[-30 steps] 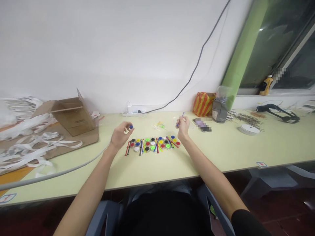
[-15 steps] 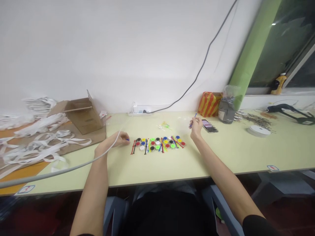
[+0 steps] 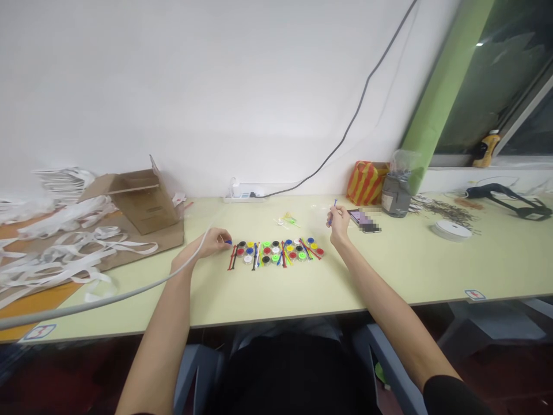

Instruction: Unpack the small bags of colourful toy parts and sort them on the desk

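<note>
My left hand (image 3: pixel 215 242) is closed on a small blue disc (image 3: pixel 228 242), just left of the laid-out pieces. In my right hand (image 3: pixel 339 221) a thin blue plastic stick (image 3: pixel 335 204) is pinched upright, its end showing above the fingers. Between the hands lie several round discs, among them a white disc (image 3: pixel 247 260), a red disc (image 3: pixel 320 252) and a green disc (image 3: pixel 302 256). Thin coloured sticks lie among them, such as a red stick (image 3: pixel 232 257) at the left end. A small pile of yellow and green pieces (image 3: pixel 288 219) sits behind.
A phone (image 3: pixel 363 220) lies right of my right hand. Farther right are a striped bag (image 3: pixel 365 183), a grey container (image 3: pixel 396 196) and a white ribbon roll (image 3: pixel 451 230). On the left stand a cardboard box (image 3: pixel 144 199) and white straps (image 3: pixel 86 253). A grey cable (image 3: pixel 129 296) crosses my left forearm.
My left hand has moved slightly right and up with the blue disc, which shows more now. My right hand, still holding the blue stick, has shifted slightly left.
</note>
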`<state>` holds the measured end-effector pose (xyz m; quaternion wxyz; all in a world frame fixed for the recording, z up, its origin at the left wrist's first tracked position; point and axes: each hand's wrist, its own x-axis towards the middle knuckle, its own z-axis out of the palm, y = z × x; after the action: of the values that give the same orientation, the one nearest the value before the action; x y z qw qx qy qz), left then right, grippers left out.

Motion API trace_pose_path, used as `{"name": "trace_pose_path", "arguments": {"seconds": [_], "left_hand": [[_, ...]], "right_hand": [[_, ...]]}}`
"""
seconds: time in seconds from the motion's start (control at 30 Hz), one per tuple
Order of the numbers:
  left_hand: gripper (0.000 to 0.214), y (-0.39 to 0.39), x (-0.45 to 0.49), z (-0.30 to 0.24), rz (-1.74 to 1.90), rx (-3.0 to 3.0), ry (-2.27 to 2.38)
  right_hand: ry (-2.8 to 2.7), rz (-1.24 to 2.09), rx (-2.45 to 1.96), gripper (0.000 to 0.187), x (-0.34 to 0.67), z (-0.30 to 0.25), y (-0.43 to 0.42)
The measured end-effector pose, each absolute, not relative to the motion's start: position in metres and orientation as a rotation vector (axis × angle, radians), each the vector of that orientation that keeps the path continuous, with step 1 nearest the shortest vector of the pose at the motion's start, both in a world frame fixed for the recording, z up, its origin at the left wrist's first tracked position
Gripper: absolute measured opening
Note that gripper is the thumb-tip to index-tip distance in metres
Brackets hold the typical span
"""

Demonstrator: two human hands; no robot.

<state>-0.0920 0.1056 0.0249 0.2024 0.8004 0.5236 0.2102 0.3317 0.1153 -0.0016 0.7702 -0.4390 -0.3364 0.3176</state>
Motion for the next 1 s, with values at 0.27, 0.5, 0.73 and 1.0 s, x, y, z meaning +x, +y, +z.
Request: {"name": "trace_pose_path", "arguments": {"seconds": [0.27, 0.5, 0.73, 1.0], "left_hand": [[0.040, 0.085, -0.069, 0.047, 0.570, 2.242, 1.268], [0.038, 0.077, -0.067, 0.049, 0.260, 2.084, 1.067], [0.037, 0.078, -0.067, 0.044, 0.209, 1.962, 1.082], [0.038, 0.076, -0.064, 0.042, 0.212, 1.924, 1.081]], "right_hand": [[-0.742, 0.700, -0.969, 0.020, 0.330, -0.001, 0.114], [-0.733, 0.708, -0.975, 0.018, 0.331, 0.000, 0.115], [-0.732, 0.717, -0.967, 0.017, 0.333, -0.003, 0.118], [-0.729, 0.727, -0.966, 0.016, 0.333, -0.002, 0.118]]}}
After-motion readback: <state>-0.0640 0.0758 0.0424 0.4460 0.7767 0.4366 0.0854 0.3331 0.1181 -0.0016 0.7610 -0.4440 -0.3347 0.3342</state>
